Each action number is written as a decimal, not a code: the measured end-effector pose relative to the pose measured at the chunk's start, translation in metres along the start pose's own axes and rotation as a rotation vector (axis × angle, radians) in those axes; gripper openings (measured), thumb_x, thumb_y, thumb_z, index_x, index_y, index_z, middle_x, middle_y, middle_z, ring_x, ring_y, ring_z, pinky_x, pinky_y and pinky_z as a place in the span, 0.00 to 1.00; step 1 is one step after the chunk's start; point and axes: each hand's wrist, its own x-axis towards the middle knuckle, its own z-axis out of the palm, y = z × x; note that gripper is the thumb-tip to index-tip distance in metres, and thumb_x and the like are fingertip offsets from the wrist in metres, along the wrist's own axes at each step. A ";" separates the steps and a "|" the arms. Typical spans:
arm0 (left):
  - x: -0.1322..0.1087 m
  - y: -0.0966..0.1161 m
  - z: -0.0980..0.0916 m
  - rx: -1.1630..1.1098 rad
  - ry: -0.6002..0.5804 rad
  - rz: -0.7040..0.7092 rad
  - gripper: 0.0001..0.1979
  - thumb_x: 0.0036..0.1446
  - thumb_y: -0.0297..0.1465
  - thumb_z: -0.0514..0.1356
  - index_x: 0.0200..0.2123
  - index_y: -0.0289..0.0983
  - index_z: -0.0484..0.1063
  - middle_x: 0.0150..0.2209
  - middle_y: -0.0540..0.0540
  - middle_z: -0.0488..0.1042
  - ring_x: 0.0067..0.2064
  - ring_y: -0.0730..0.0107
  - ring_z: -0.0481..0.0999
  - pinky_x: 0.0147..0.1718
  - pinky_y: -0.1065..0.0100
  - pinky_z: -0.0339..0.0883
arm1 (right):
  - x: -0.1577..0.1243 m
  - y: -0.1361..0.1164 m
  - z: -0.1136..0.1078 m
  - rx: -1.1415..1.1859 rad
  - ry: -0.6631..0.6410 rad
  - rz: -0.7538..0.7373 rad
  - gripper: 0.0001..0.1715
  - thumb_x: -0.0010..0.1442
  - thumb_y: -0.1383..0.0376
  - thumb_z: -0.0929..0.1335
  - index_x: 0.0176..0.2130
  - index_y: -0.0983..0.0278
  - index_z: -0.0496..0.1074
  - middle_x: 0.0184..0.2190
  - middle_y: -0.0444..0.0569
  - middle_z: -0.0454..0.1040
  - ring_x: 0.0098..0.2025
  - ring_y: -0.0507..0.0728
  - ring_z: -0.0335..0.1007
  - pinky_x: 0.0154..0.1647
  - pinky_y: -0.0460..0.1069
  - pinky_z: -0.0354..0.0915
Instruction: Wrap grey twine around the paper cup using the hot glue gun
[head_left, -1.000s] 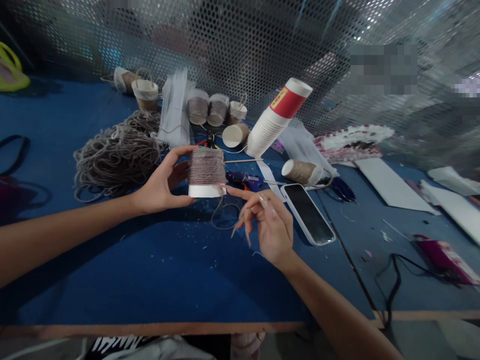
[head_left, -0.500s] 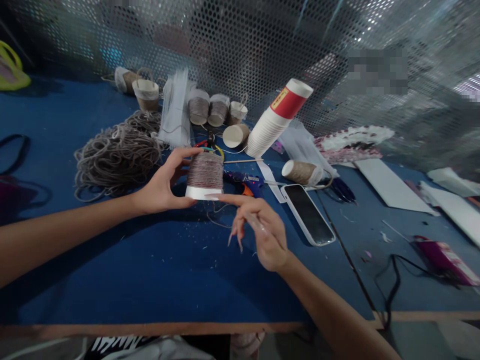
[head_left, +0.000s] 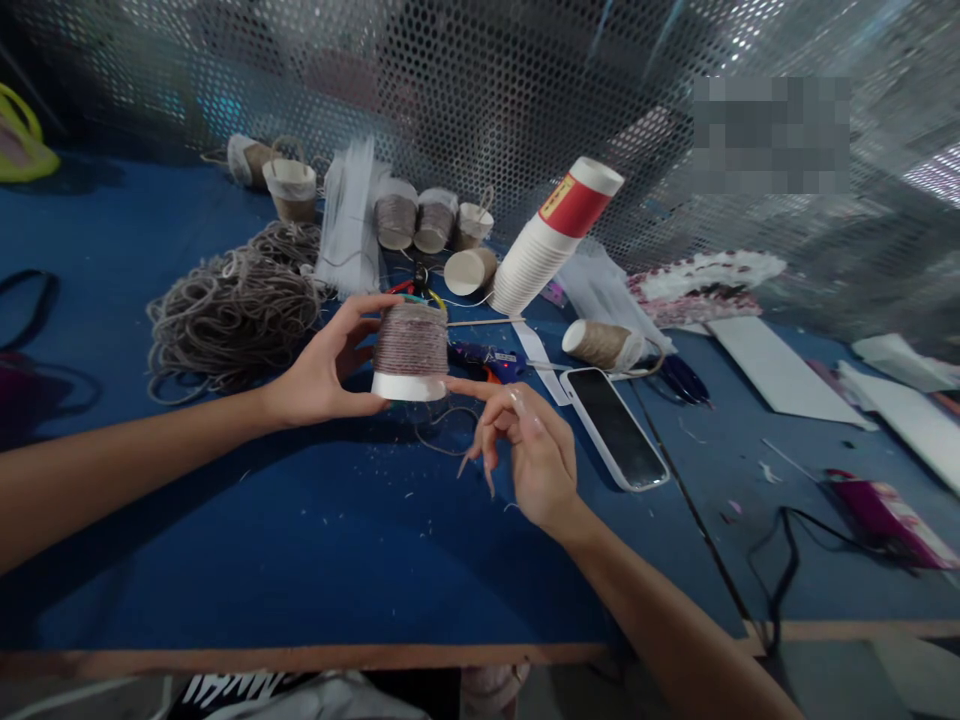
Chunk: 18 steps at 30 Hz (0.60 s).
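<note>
My left hand (head_left: 330, 365) grips an upside-down paper cup (head_left: 411, 345) between its fingers and thumb. Grey-brown cord is wound in rows around most of the cup, and a white band of bare paper shows at its lower rim. The stretched index finger of my right hand (head_left: 529, 440) meets the right end of that white band; its other fingers are loosely bent and apart, holding nothing. Behind the cup lies a blue glue gun (head_left: 491, 362) with an orange trigger. A loose strand of cord (head_left: 442, 445) curls on the table below the cup.
Left of the cup lies a heap of grey cord (head_left: 232, 310). A leaning stack of paper cups (head_left: 536, 255) and several cord-wrapped cups (head_left: 395, 215) stand behind. A phone (head_left: 615, 428) rests at the right. Perforated metal (head_left: 480, 90) borders the blue table (head_left: 300, 570).
My right index fingertip has shifted from the front of the white band to its right end. The cup and my left hand have hardly moved.
</note>
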 end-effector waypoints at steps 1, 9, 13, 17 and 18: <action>0.000 -0.001 0.000 -0.010 -0.006 0.010 0.40 0.47 0.33 0.73 0.61 0.49 0.62 0.59 0.41 0.69 0.59 0.51 0.73 0.54 0.55 0.76 | 0.001 0.000 0.000 0.014 0.030 -0.010 0.21 0.70 0.53 0.61 0.30 0.60 0.70 0.25 0.43 0.77 0.16 0.47 0.62 0.22 0.47 0.72; 0.001 -0.009 -0.002 -0.080 0.010 0.073 0.39 0.48 0.33 0.73 0.59 0.46 0.59 0.60 0.41 0.65 0.59 0.54 0.73 0.56 0.55 0.74 | 0.007 -0.001 -0.001 -0.035 0.386 -0.112 0.22 0.67 0.55 0.61 0.25 0.61 0.67 0.34 0.47 0.83 0.11 0.44 0.54 0.13 0.45 0.64; 0.001 -0.010 -0.003 -0.054 0.000 0.082 0.38 0.49 0.34 0.73 0.59 0.46 0.57 0.61 0.40 0.64 0.61 0.52 0.72 0.57 0.52 0.74 | 0.001 -0.004 0.000 0.017 0.284 -0.161 0.18 0.67 0.57 0.62 0.28 0.60 0.69 0.38 0.46 0.84 0.13 0.45 0.58 0.14 0.46 0.65; 0.001 -0.009 -0.004 -0.014 -0.020 0.076 0.37 0.50 0.37 0.73 0.59 0.47 0.57 0.61 0.40 0.66 0.62 0.49 0.72 0.57 0.50 0.74 | -0.007 -0.006 0.001 0.070 -0.028 -0.061 0.15 0.68 0.55 0.62 0.35 0.59 0.71 0.52 0.49 0.80 0.17 0.45 0.64 0.18 0.46 0.69; 0.001 -0.008 -0.004 -0.006 -0.026 0.076 0.37 0.50 0.38 0.72 0.59 0.47 0.58 0.61 0.40 0.66 0.62 0.49 0.72 0.57 0.51 0.74 | -0.008 -0.005 0.001 0.082 -0.084 -0.042 0.15 0.68 0.54 0.63 0.37 0.59 0.72 0.55 0.50 0.79 0.18 0.45 0.66 0.19 0.46 0.69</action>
